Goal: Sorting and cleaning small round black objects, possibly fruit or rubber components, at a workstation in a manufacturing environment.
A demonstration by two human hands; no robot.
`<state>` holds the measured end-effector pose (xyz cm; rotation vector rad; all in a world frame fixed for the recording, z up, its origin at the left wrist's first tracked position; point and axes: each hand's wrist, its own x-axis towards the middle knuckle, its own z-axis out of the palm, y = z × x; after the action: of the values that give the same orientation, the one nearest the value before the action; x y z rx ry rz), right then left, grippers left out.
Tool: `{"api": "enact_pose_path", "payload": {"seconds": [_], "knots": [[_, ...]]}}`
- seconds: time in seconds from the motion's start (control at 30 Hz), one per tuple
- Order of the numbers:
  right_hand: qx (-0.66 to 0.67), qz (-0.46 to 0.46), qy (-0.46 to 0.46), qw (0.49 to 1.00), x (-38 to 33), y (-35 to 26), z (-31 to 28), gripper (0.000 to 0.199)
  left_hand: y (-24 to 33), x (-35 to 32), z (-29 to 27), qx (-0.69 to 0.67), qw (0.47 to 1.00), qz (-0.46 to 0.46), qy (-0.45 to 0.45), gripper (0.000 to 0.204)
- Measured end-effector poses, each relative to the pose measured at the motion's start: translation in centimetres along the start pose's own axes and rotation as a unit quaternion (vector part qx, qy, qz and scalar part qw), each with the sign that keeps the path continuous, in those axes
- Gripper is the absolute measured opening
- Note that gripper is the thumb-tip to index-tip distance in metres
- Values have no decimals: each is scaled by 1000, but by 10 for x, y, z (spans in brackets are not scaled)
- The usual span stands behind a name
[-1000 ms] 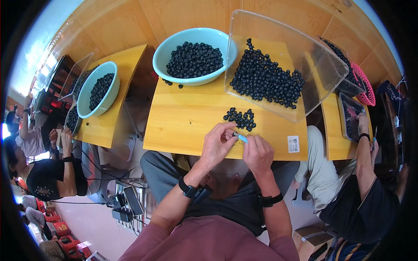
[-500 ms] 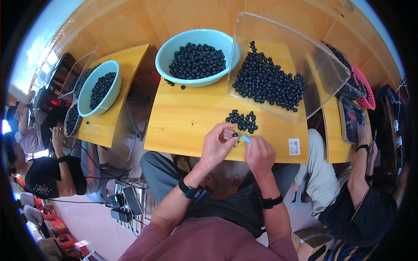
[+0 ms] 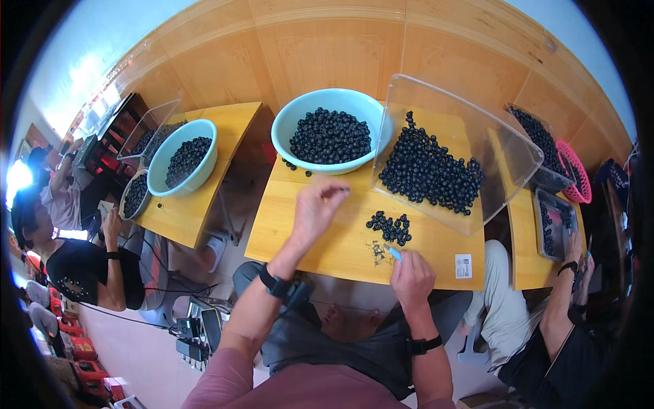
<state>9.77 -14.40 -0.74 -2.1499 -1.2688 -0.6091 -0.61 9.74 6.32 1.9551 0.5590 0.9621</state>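
My left hand (image 3: 319, 210) is raised over the table, thumb and fingers pinched on what looks like a small black bead, mostly hidden and blurred. It is just short of a light-blue basin (image 3: 278, 126) holding many round black beads (image 3: 330, 136). Near the table's front edge, my right hand (image 3: 413, 278) is closed round a small light-blue-handled knife (image 3: 394, 253), its short tip pointing up-left. Dark crumbs (image 3: 379, 253) lie beside the tip. Just beyond is a small pile of black beads (image 3: 390, 228). Farther back, a clear plastic tray (image 3: 501, 194) holds a larger spread of beads.
A white label (image 3: 463, 266) is on the table's right corner. At left, a person (image 3: 82, 273) sits by another table with a blue basin (image 3: 208, 163). On the right, a person's hand (image 3: 575, 249) is by a tray (image 3: 572, 225), with a pink basket (image 3: 579, 177) behind.
My left hand has left the knife tip and moved up and left toward the basin. My right hand stays near the front edge with the knife. The view has tilted up.
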Motion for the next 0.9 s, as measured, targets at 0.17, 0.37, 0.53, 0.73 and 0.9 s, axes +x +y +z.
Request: {"api": "enact_pose_path", "payload": {"seconds": [0.17,0.37,0.53,0.73,0.9], "knots": [[14,9,-12,1000,-1,3,3,9,5,76,-20,71,993,53,80,14],[0,11,-10,1000,0,1,1,10,-7,62,0,139,970,200,10,35],[2,14,-10,1000,-1,1,1,10,-6,-11,35,193,964,63,-171,16],[5,8,-11,1000,3,-1,-1,10,-16,-36,50,196,968,3,-155,20],[6,6,-12,1000,2,2,1,10,3,-50,52,111,988,-61,-87,22]]}}
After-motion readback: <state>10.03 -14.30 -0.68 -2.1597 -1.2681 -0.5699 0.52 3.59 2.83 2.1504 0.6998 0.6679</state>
